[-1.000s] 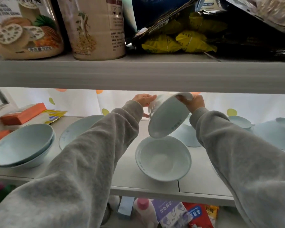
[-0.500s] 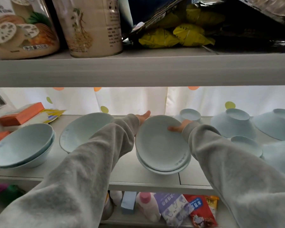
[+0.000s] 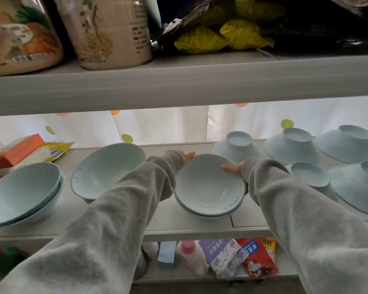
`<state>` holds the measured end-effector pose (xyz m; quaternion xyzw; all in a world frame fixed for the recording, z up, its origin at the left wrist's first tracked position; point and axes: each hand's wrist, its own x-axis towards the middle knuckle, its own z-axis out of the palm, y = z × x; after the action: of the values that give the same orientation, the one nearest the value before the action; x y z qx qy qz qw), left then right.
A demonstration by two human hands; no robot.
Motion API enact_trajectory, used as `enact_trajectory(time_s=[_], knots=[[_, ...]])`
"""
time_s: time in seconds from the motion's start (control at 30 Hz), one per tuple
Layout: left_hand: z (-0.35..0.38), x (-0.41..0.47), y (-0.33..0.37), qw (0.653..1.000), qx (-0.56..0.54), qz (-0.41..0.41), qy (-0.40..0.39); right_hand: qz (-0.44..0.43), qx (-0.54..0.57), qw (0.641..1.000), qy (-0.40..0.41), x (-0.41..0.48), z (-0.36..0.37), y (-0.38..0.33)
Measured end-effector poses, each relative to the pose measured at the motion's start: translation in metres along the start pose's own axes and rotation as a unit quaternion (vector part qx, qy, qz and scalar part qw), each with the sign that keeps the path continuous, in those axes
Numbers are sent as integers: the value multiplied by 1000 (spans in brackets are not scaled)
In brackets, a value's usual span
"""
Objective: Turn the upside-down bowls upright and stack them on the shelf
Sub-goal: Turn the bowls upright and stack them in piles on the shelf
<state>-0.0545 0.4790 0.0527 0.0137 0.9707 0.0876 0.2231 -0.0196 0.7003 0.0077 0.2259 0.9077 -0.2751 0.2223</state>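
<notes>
A grey shelf (image 3: 200, 227) ran across the view. Near its front edge an upright top bowl (image 3: 208, 185) sat nested in a lower bowl (image 3: 200, 214), with a nested pair of bowls (image 3: 21, 192) at the near left and a single bowl (image 3: 106, 168) upright just beyond them. The left hand (image 3: 186, 156) lay with straight fingers against the top bowl's far left rim, and the right hand (image 3: 232, 169) pinched its right rim, thumb inside and the other fingers hidden. Farther right, upside-down bowls (image 3: 291, 147) stood before a spotted curtain (image 3: 157, 126).

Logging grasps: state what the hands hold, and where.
The upper pale blue round bowl: right hand pinches its right rim, left hand touches its far-left rim.
</notes>
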Motion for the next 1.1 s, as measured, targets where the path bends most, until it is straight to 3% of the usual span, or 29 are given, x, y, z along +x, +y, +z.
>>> enact_trajectory(time_s=[0.1,0.2,0.47,0.57,0.7,0.93,1.1], knots=[[1,3,-3,1000,-3,12,-6,96,143,979,-105,-5,12,-7],[0,3,-5,1000,8,17,-3,120,211,960,-137,-19,21,-24],[0,11,-18,998,-26,-20,57,73,267,944,-179,-36,48,-55],[9,10,-3,994,-43,-23,95,33,238,948,-209,-39,27,-41],[23,3,46,990,-41,44,125,-1,281,953,-114,-21,-27,12],[67,-18,187,980,-55,165,94,43,321,943,77,5,-122,134],[123,-29,288,975,-93,201,20,41,302,951,52,19,-148,204]])
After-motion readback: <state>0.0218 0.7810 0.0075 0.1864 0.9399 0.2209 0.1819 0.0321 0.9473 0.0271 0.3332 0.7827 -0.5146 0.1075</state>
